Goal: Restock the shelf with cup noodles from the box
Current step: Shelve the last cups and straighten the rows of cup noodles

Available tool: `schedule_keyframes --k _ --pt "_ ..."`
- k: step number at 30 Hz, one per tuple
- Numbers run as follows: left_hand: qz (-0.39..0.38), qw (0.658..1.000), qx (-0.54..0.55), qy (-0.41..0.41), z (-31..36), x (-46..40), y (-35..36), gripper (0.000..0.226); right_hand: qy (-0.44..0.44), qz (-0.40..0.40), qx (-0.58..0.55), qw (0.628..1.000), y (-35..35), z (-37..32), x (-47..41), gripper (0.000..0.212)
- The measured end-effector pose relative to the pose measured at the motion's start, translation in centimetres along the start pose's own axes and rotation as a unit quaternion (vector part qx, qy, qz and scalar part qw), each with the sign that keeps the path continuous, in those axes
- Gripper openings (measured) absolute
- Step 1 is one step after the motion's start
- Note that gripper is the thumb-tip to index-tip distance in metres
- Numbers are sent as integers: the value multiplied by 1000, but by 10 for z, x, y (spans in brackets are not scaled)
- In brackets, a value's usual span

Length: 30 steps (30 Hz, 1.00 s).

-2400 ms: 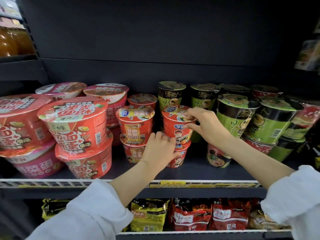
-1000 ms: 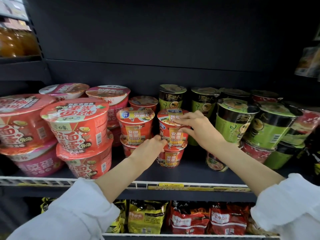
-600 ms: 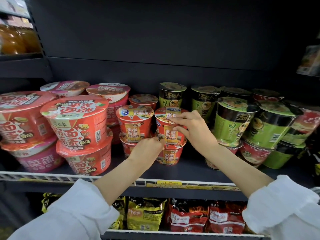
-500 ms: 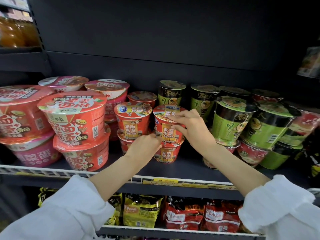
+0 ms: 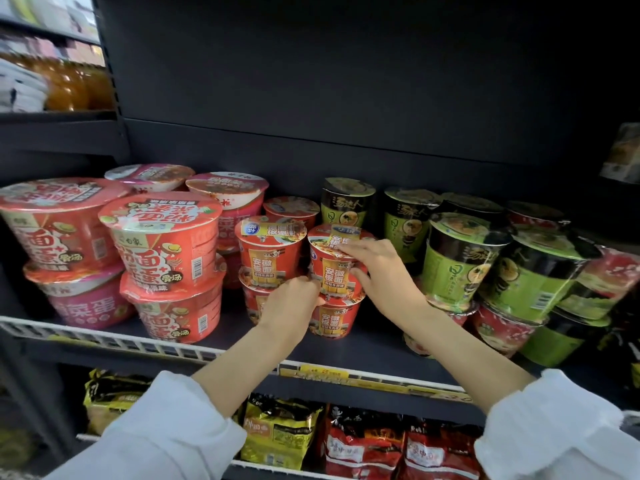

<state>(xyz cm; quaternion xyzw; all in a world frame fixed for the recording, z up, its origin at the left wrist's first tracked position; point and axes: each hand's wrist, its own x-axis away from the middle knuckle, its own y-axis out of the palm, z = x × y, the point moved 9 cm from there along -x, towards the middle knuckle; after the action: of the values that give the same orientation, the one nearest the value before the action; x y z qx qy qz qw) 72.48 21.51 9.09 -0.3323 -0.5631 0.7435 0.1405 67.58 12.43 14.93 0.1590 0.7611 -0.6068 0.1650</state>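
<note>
the upper red cup noodle (image 5: 334, 261), stacked on another cup (image 5: 334, 320) on the shelf (image 5: 381, 355), is gripped by the right hand (image 5: 377, 271) and pinched low by the left hand (image 5: 294, 303).

A shop: stocked shelf (image 5: 346, 355) with price tags (image 5: 323, 373)

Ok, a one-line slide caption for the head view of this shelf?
Both hands steady the top small red paper noodle cup on its stack: right hand across lid and side, left hand at its base.
</note>
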Motion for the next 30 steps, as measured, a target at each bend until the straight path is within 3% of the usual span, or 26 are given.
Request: schedule_keyframes --k 4,7,14,19,23,27,30 --pt "48 998 -25 37 10 8 -17 30 6 -9 -14 1000 -3 1 11 55" --pt "98 992 -7 82 19 15 -34 28 65 16 -20 998 -16 21 25 57" --pt "159 973 61 153 46 11 -69 21 192 -101 43 975 -2 66 52 62" --pt "166 970 41 174 55 -6 -79 15 225 -130 111 959 9 83 59 45" --pt "170 968 44 181 62 -24 -85 17 195 -125 97 968 16 83 44 43" --pt "152 966 40 204 82 -65 -94 31 174 -115 80 975 18 80 10 39" --pt "121 968 -6 218 93 -101 -85 48 192 -144 140 961 24 89 -12 34"
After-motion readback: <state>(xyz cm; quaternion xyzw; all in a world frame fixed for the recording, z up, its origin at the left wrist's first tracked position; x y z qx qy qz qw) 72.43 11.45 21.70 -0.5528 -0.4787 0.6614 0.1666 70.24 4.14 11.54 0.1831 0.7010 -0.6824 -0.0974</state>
